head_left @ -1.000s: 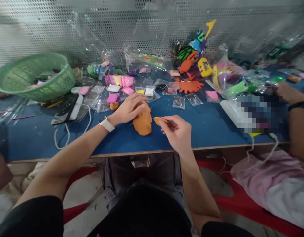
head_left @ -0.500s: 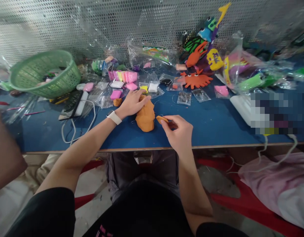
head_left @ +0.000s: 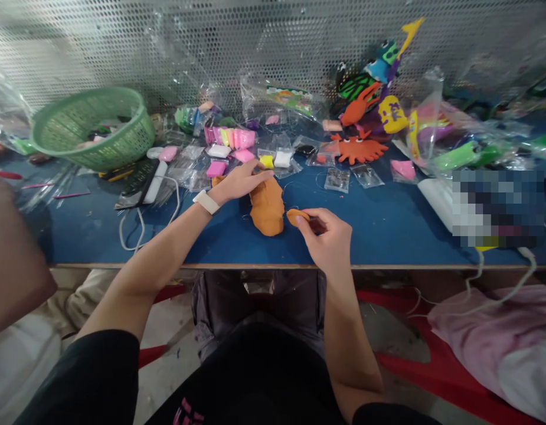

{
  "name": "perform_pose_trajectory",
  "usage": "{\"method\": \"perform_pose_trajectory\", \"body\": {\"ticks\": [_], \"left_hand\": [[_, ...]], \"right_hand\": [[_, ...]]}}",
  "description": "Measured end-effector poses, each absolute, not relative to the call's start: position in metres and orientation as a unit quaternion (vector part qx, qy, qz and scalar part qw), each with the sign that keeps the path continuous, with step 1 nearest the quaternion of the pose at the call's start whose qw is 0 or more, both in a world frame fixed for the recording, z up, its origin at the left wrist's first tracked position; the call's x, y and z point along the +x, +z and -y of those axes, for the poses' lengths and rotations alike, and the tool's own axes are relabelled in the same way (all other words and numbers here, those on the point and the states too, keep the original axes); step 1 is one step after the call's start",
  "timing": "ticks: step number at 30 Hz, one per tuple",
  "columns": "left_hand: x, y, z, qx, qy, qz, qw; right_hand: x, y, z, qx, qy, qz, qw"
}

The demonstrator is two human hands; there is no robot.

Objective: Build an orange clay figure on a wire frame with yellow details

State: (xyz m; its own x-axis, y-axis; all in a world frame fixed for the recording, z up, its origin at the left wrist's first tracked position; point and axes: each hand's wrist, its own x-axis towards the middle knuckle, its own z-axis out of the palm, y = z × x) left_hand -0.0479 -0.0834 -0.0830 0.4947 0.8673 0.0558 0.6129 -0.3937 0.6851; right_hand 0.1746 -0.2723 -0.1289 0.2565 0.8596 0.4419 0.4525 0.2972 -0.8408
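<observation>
A large, lumpy piece of orange clay (head_left: 267, 209) lies on the blue table in front of me. My left hand (head_left: 242, 179), with a pale watch band at the wrist, is curled over its upper end; the fingertips are partly hidden. To the right of the lump, my right hand (head_left: 329, 237) pinches a small flat orange clay disc (head_left: 296, 217) between thumb and fingers. The disc is apart from the lump. Another bit of orange clay shows partly behind my left hand. A yellow clay packet (head_left: 267, 161) sits just beyond the lump.
Clay packets, including a pink one (head_left: 216, 169), lie behind my hands. A green basket (head_left: 142, 139) stands at the left. An orange clay crab (head_left: 359, 149) and other figures are at the back right. A white cable (head_left: 177, 203) lies left. People sit on both sides.
The view has shifted slightly, so things appear farther right. The disc in my right hand has turned to show more of its round face. My left hand's fingers have curled a little more.
</observation>
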Motion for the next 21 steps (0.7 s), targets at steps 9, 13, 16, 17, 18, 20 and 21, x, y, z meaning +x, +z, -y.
{"method": "perform_pose_trajectory", "body": {"ticks": [9, 13, 16, 17, 18, 20, 21], "left_hand": [[-0.054, -0.086, 0.078, 0.701, 0.317, -0.438, 0.464], [-0.056, -0.084, 0.082, 0.626, 0.328, -0.434, 0.558], [-0.055, -0.086, 0.086, 0.605, 0.347, -0.424, 0.577], [-0.054, -0.087, 0.087, 0.602, 0.357, -0.419, 0.579], [-0.053, -0.088, 0.088, 0.598, 0.368, -0.412, 0.580], [-0.051, -0.091, 0.089, 0.587, 0.394, -0.398, 0.585], [-0.049, -0.092, 0.089, 0.579, 0.407, -0.395, 0.586]], "right_hand": [[0.176, -0.131, 0.271, -0.568, 0.187, 0.571, 0.562], [0.176, -0.130, 0.272, -0.569, 0.201, 0.561, 0.567], [0.176, -0.130, 0.272, -0.570, 0.211, 0.555, 0.567], [0.176, -0.130, 0.272, -0.570, 0.216, 0.553, 0.568], [0.176, -0.130, 0.272, -0.569, 0.219, 0.551, 0.569], [0.176, -0.131, 0.272, -0.566, 0.220, 0.550, 0.574], [0.176, -0.131, 0.272, -0.564, 0.215, 0.550, 0.578]]}}
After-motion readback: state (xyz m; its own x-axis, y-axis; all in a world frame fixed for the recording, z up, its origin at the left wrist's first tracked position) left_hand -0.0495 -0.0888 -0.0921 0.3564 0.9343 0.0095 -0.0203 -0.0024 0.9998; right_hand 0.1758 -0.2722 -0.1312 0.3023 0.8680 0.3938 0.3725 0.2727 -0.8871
